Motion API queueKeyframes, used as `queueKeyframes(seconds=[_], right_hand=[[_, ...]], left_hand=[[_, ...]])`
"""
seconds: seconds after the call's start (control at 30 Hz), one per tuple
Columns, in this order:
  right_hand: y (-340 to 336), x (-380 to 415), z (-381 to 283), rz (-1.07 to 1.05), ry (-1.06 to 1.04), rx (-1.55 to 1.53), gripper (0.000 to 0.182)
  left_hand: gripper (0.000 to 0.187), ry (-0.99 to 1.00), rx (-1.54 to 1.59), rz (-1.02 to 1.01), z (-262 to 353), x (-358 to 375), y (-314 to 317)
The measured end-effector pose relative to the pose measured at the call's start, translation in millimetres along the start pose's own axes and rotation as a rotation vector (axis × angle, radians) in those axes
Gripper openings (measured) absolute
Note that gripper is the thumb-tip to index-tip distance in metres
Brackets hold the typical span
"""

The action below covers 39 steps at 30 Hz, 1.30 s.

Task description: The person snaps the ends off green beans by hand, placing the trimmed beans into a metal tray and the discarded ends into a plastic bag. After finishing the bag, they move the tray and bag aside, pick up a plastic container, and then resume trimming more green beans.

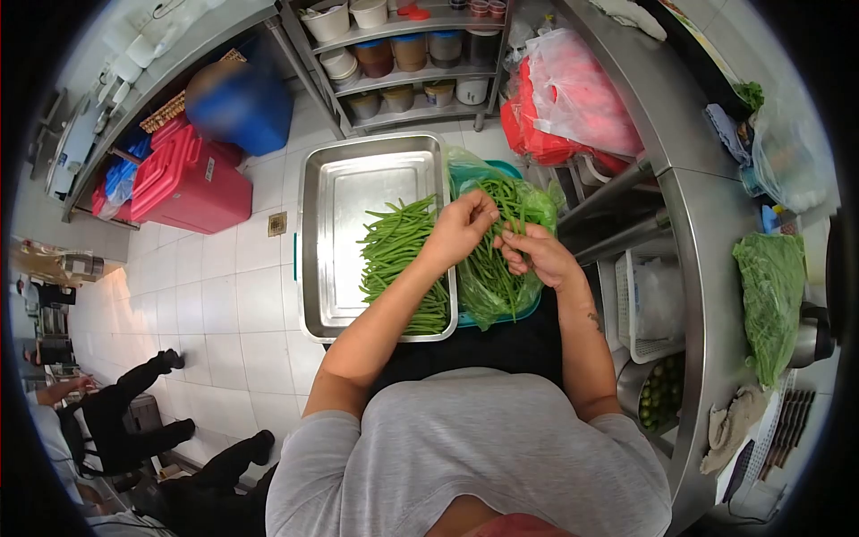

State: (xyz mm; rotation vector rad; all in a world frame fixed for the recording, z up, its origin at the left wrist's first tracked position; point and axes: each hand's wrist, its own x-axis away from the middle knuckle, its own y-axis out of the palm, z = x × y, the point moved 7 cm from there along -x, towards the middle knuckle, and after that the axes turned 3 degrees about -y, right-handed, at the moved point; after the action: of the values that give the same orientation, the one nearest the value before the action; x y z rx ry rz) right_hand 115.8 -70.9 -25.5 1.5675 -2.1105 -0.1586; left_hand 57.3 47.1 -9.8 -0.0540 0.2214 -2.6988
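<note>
Both my hands meet over a clear green plastic bag [488, 309] full of green beans [488, 268]. My left hand [461, 231] has its fingers curled in a pinch; whatever is between them is hidden. Just right of it, my right hand [541, 254] is closed with thumb and finger on a green bean [523, 219], whose end points up from the grip. To the left stands a rectangular steel tray [324, 259], with a heap of green beans [398, 251] along its right half. My left forearm crosses above the tray's right side.
Steel shelves [416, 73] with lidded tubs stand ahead. A steel counter [716, 242] runs along the right, bearing a bag of leafy greens [771, 304]. Red cooler boxes [192, 179] and a blue bin [268, 121] are at left. Other people's dark-clothed legs [134, 376] show lower left.
</note>
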Motion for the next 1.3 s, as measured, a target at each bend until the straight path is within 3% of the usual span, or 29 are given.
queueKeyframes(seconds=[0.2, 0.3, 0.4, 0.5, 0.6, 0.7, 0.8, 1.0, 1.1, 1.2, 1.3], right_hand=[[1, -4, 2, 0.006, 0.004, 0.063, 0.020], [-2, -4, 3, 0.028, 0.012, 0.072, 0.021], [5, 0, -3, 0.017, -0.046, 0.163, 0.020], [-8, 1, 0, -0.006, -0.054, 0.231, 0.021], [-18, 0, 5, 0.033, -0.045, 0.241, 0.021], [-13, -1, 5, 0.049, -0.067, 0.326, 0.022], [-7, -5, 7, 0.015, -0.065, 0.369, 0.022], [2, -7, 8, -0.007, -0.104, 0.321, 0.022], [-1, -8, 10, -0.015, -0.084, 0.318, 0.025], [-18, -11, 15, 0.147, -0.125, 0.414, 0.032], [-32, -14, 18, 0.230, -0.146, 0.666, 0.040]], left_hand=[[0.008, 0.271, -0.246, 0.105, 24, 13, 5], [0.012, 0.242, -0.261, 0.089, 19, 14, 8], [0.016, -0.002, 0.047, -0.090, 0, 12, 14], [0.021, -0.165, 0.499, -0.416, 1, 22, 21], [0.014, -0.228, 0.258, -0.255, 6, 19, 6], [0.008, 0.071, 0.156, 0.146, 22, 8, -15], [0.010, 0.212, -0.084, 0.249, 40, 11, -17], [0.011, 0.061, 0.059, 0.072, 19, 10, 1], [0.010, -0.262, 0.458, -0.233, 2, 15, 18], [0.009, -0.334, 0.774, -0.329, 5, 20, 17], [0.011, -0.093, 0.191, 0.006, 3, 7, -1]])
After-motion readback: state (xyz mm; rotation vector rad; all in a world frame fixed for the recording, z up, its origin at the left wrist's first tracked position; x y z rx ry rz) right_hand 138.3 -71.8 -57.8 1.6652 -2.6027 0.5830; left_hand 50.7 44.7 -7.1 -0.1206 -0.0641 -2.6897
